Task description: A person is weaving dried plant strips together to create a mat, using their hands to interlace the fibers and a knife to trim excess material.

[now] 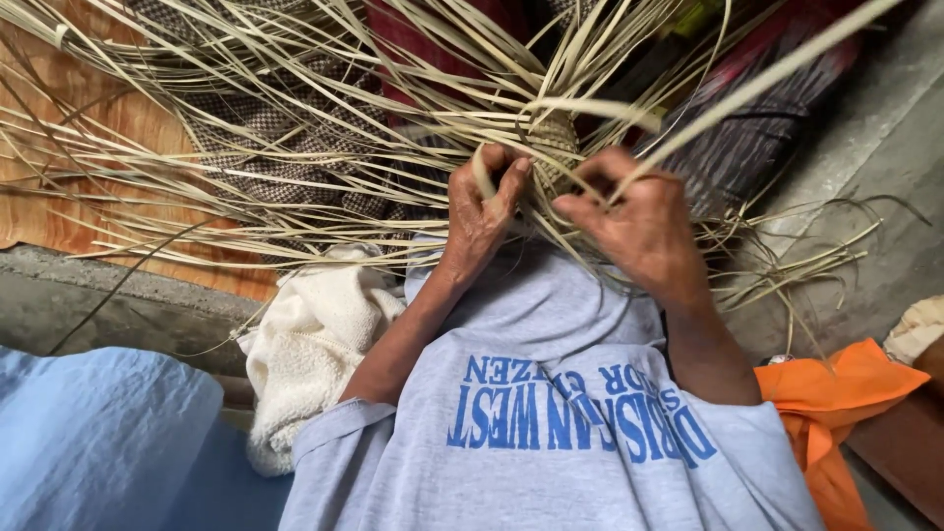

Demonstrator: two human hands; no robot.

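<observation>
Currently both hands are seen from above, working at the middle of a bundle of pale straw strips point(295, 147). The left hand point(482, 211) is curled, its fingers point(511, 182) pinched on one strip that loops over the thumb. The right hand point(634, 221) is closed too, fingers point(580, 206) pressed together on a strip that runs up and to the right. Between the two hands, just above them, a small woven piece point(553, 138) is visible, with tight plaiting; it is touched by the fingertips of both hands. Loose strips are fanned out from it in every direction, over the lap and onto the floor.

A grey shirt with blue print point(551, 423) is worn by the person and fills the lower centre. A cream towel point(310, 344) is lying just beside the left forearm. An orange cloth point(831, 393) is seen beside the right elbow. A blue cloth point(98, 442) is at the lower left corner. A checked fabric point(265, 123) is lying under the strips at upper left, on a wooden floor point(88, 118). A grey concrete floor point(875, 157) is on the right; a dark striped fabric point(757, 138) is lying near it, behind the right hand.
</observation>
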